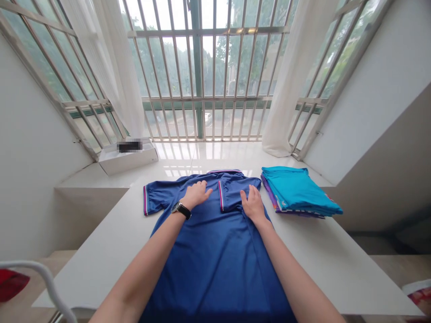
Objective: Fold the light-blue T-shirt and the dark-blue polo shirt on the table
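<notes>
A navy blue polo shirt (215,255) is spread over the white table, its collar end toward the window. Its left sleeve, edged with red, white and blue stripes, sticks out to the side, while the right sleeve lies folded inward across the body. My left hand (197,195), with a black-strapped watch on the wrist, rests on the upper part of the shirt, fingers stretched out. On the folded right side lies my right hand (253,205), fingers extended and touching the fabric. Neither hand grips anything.
A stack of folded clothes (299,190), turquoise on top and purple below, sits right of the shirt. At the back left an open white box (129,161) stands on the windowsill (208,157). A white curved rail (43,271) rises at lower left beside the white table (101,251).
</notes>
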`<move>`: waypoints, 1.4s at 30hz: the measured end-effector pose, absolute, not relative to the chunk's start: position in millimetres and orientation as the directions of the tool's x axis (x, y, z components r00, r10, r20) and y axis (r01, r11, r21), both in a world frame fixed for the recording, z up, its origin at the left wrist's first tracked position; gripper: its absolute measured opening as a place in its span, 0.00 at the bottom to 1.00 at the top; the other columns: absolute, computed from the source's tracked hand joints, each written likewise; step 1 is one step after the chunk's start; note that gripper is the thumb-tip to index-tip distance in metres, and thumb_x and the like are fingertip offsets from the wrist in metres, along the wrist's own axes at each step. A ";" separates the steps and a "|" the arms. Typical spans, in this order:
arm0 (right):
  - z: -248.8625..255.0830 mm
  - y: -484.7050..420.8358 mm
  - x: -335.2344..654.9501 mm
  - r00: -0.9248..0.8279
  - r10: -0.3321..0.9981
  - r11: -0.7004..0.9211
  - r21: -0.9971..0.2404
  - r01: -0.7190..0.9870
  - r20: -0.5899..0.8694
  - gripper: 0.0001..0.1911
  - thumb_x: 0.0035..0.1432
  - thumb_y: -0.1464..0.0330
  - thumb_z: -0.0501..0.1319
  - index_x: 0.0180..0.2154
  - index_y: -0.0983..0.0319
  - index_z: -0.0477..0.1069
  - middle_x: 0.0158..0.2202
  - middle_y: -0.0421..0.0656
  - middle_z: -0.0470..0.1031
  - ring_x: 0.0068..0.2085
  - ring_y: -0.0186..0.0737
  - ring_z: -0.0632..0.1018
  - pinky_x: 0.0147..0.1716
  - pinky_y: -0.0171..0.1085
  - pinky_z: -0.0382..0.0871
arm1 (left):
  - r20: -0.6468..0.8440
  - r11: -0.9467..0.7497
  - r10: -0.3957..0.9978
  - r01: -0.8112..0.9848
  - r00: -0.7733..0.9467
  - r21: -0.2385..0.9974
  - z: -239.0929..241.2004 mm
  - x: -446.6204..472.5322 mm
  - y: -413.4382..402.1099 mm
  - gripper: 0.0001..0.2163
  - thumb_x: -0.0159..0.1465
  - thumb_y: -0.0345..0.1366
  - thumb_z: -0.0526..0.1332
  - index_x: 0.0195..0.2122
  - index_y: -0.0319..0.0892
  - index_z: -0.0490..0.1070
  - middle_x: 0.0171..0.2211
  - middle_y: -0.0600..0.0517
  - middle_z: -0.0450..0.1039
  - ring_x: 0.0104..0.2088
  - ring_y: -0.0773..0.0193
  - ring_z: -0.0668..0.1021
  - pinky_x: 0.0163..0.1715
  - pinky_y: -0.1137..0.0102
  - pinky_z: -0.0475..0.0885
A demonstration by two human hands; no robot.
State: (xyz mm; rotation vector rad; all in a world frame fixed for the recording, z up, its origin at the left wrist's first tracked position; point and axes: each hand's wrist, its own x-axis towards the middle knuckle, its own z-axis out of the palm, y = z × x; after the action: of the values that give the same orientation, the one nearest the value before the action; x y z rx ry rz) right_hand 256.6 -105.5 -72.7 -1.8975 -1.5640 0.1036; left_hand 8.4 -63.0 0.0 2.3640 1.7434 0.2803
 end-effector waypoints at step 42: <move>-58.9 -110.6 272.9 0.015 0.958 0.107 -0.406 0.908 0.287 0.33 0.67 0.52 0.47 0.66 0.65 0.60 0.70 0.52 0.54 0.69 0.48 0.56 0.67 0.47 0.52 | 0.202 -0.325 0.946 0.752 0.256 0.573 -32.4 47.1 9.8 0.11 0.62 0.31 0.61 0.47 0.40 0.73 0.45 0.45 0.77 0.46 0.57 0.79 0.48 0.66 0.73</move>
State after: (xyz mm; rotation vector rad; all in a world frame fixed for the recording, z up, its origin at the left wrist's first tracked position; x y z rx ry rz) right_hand 272.9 -110.6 -58.9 -1.8118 -1.9037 0.1355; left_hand 47.1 9.8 -32.4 2.1724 1.5527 0.7400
